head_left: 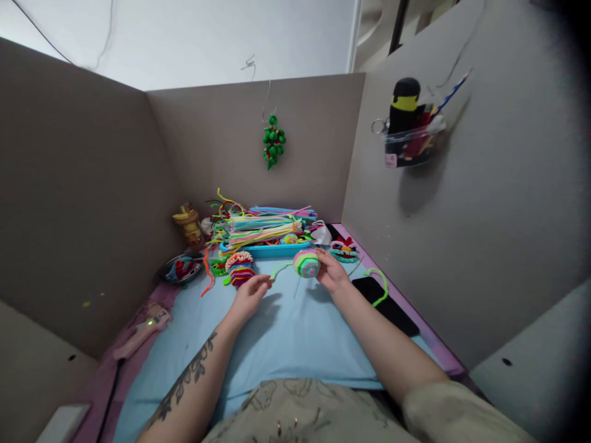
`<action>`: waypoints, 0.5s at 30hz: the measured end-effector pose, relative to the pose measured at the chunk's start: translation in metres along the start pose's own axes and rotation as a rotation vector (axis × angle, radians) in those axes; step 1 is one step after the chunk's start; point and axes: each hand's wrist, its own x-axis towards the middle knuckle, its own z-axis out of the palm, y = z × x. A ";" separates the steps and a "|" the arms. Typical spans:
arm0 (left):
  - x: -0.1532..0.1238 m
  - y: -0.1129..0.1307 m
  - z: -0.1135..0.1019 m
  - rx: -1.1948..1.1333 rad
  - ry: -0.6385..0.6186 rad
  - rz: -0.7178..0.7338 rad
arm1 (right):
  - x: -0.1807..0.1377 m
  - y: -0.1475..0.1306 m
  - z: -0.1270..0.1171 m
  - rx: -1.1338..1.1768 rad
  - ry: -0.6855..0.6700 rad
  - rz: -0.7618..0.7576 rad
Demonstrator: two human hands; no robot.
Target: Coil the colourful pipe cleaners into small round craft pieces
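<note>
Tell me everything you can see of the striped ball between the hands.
The striped ball is rounded, with curved pastel bands, pink and green among them, and looks wound from soft, fuzzy strands. A pale green strand trails from its left side to the fingers of the left hand. The right hand grips its right side, hiding that edge. It appears held above the blue cloth.

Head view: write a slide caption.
Right hand holds a pastel-striped fuzzy ball; left hand pinches its fuzzy green strand.
</note>
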 end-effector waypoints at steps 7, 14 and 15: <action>0.011 -0.022 -0.014 0.270 0.246 0.009 | -0.022 0.033 0.015 -0.050 -0.205 0.417; 0.000 -0.007 0.000 0.142 0.061 -0.010 | -0.036 0.059 0.029 -0.112 -0.312 0.452; -0.002 -0.004 0.003 0.057 -0.054 -0.072 | -0.034 0.062 0.030 -0.112 -0.313 0.428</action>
